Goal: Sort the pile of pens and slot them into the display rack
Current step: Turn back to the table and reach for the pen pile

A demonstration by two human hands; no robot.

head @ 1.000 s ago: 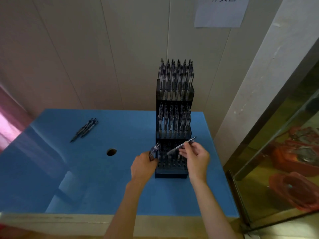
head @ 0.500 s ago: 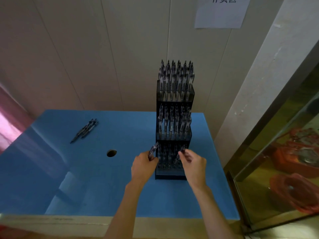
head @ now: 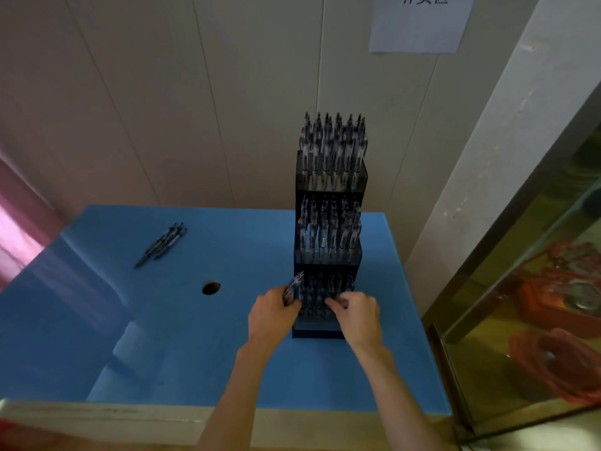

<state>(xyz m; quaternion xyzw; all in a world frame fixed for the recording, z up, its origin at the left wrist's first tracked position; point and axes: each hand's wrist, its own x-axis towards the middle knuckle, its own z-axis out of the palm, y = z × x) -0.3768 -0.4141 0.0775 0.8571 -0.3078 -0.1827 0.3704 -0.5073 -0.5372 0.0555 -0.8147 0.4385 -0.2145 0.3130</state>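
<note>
Head view: left hand (head: pixel 271 312) grips pens (head: pixel 293 284), right hand (head: pixel 357 312) pinches one beside rack (head: pixel 328 255).

A tiered display rack (head: pixel 328 255) stands right of centre on the table (head: pixel 130 353); loose pens (head: pixel 161 244) lie upper left; both hands meet its lowest tier, apparently part filled.

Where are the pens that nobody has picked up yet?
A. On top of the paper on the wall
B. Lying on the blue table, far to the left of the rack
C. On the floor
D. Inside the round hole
B: a small bunch of loose pens lies flat on the blue table, well to the left of the rack and beyond the round hole.
</note>
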